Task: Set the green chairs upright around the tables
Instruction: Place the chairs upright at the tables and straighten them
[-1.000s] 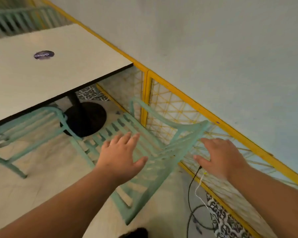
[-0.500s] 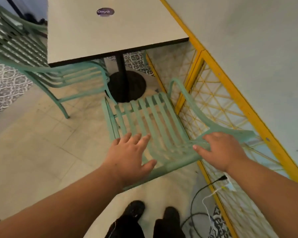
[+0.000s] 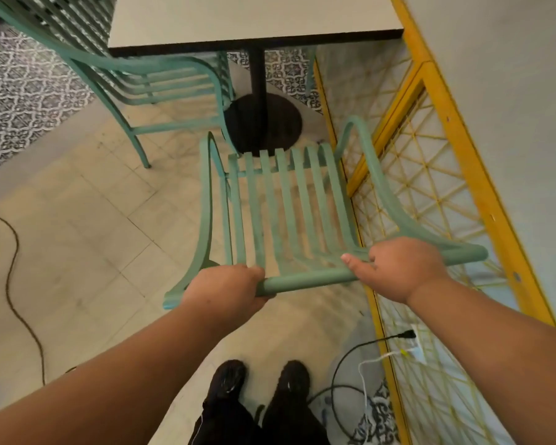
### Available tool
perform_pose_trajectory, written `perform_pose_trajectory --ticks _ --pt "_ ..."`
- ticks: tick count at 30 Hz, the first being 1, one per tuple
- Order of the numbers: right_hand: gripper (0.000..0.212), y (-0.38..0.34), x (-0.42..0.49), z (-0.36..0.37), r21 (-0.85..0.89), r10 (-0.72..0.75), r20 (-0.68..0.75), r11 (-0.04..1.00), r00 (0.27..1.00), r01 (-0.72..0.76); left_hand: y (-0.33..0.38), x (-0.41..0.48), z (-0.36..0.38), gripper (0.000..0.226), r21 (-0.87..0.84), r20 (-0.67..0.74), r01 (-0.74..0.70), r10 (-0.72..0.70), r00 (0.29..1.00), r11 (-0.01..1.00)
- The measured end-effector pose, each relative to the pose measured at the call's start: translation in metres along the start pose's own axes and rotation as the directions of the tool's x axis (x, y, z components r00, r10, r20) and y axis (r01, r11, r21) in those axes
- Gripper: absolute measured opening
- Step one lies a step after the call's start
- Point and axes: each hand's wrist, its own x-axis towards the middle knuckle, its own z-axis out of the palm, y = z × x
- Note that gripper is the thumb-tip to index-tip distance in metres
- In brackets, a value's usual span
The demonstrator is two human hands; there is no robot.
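Observation:
A green slatted chair (image 3: pixel 286 203) stands in front of me, its seat facing the white table (image 3: pixel 247 20). My left hand (image 3: pixel 225 292) is closed around the top rail of its backrest on the left side. My right hand (image 3: pixel 398 269) grips the same rail further right. A second green chair (image 3: pixel 161 81) stands upright at the table's left side, partly under the tabletop. The table's black post and round base (image 3: pixel 264 120) lie just beyond the held chair's front edge.
A yellow-framed lattice fence (image 3: pixel 430 162) runs close along the chair's right side, below a pale wall. Black and white cables (image 3: pixel 360 367) lie on the floor by my feet (image 3: pixel 260 380). A brown cord (image 3: pixel 12 252) trails across the tiles at left.
Both hands went from hovering open over the chair to closing on its backrest rail. The chair now sits squarer to the table, and my view has tipped further down.

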Motion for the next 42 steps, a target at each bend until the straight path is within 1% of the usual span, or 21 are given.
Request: perform_pose_trajectory --ticks 4,8,15,22,30,34,42 --pt "0.082 0.005 0.007 -0.001 0.026 0.006 -0.04 1.0 0.999 -0.005 0.0 0.009 -0.003 0.028 0.022 -0.054 -0.013 0.014 0.998 1.0" --pt "0.083 0.01 0.017 -0.003 0.038 0.037 -0.05 0.999 0.998 -0.035 -0.001 0.024 -0.01 0.022 0.009 -0.064 -0.015 0.016 0.998 1.0" --pt "0.09 0.025 0.041 -0.006 -0.001 0.027 -0.065 1.0 0.997 -0.027 -0.002 0.053 -0.026 0.024 0.039 -0.096 -0.045 0.049 0.994 0.998" --pt "0.089 0.04 0.083 -0.023 -0.07 0.033 -0.099 0.997 0.995 -0.04 -0.009 0.096 -0.047 0.023 0.048 -0.165 -0.066 0.073 0.984 0.997" --pt "0.092 0.062 0.144 -0.04 -0.086 0.018 -0.153 0.996 0.988 -0.032 -0.017 0.147 -0.079 0.025 0.057 -0.212 -0.043 0.055 0.976 0.997" --pt "0.092 0.067 0.168 -0.05 -0.083 0.019 -0.152 0.996 0.988 -0.032 -0.022 0.173 -0.093 0.025 0.042 -0.216 -0.041 0.049 0.975 0.998" --pt "0.091 0.089 0.221 -0.065 -0.115 0.033 -0.18 0.992 0.983 -0.054 -0.026 0.218 -0.119 0.027 0.079 -0.279 -0.012 0.034 0.96 0.997"
